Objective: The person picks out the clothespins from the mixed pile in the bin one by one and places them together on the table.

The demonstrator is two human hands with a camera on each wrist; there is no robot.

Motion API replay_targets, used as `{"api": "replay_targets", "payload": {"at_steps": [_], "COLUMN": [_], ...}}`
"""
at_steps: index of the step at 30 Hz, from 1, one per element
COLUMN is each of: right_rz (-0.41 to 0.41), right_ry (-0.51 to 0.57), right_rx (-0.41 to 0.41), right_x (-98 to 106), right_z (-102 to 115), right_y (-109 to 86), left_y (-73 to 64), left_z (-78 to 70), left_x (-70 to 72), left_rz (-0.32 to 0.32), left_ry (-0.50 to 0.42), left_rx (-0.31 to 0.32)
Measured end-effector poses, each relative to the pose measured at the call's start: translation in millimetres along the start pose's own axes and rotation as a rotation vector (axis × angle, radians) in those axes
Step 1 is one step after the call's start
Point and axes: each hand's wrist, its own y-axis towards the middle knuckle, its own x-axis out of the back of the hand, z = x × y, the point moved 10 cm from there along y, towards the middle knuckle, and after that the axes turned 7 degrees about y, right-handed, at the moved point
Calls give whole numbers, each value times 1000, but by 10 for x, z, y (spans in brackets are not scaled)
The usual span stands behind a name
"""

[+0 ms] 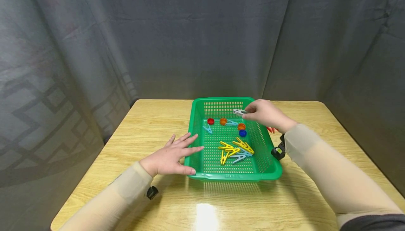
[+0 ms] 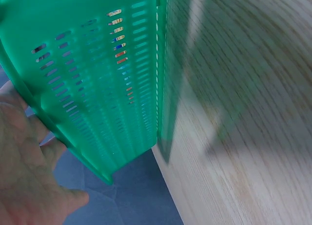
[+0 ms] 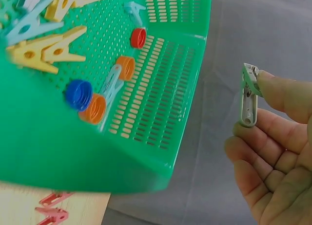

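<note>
My right hand (image 1: pixel 267 113) pinches a grey clothespin (image 1: pixel 240 112) over the far right part of the green basket (image 1: pixel 234 177). In the right wrist view the clothespin (image 3: pixel 248 96) sits between thumb and fingers. My left hand (image 1: pixel 172 154) has its fingers spread at the basket's left rim, fingertips over the edge. Inside the basket lie several yellow clothespins (image 1: pixel 224 157) and light blue clothespins (image 1: pixel 239 158) near the front. Toward the back are a red bottle cap (image 1: pixel 210 121), two orange caps (image 1: pixel 223 121) and a blue cap (image 1: pixel 242 133), with light blue clothespins beside them.
Red clothespins (image 3: pixel 52 215) lie on the wooden table (image 1: pixel 152 118) outside the basket's right side, partly hidden by the right arm in the head view. A grey curtain (image 1: pixel 196 48) hangs behind the table. The basket walls stand upright around its contents.
</note>
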Motion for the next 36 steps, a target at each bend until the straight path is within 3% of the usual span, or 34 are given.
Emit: {"api": "replay_targets", "payload": {"at_steps": [36], "right_rz": [-157], "right_ry": [37], "right_rx": [-138], "right_x": [470], "right_z": [-729], "right_y": [-349], "left_y": [-29], "left_z": [1], "left_x": [9], "left_rz": [2], "left_ry": [-15], "left_rx": [6]}}
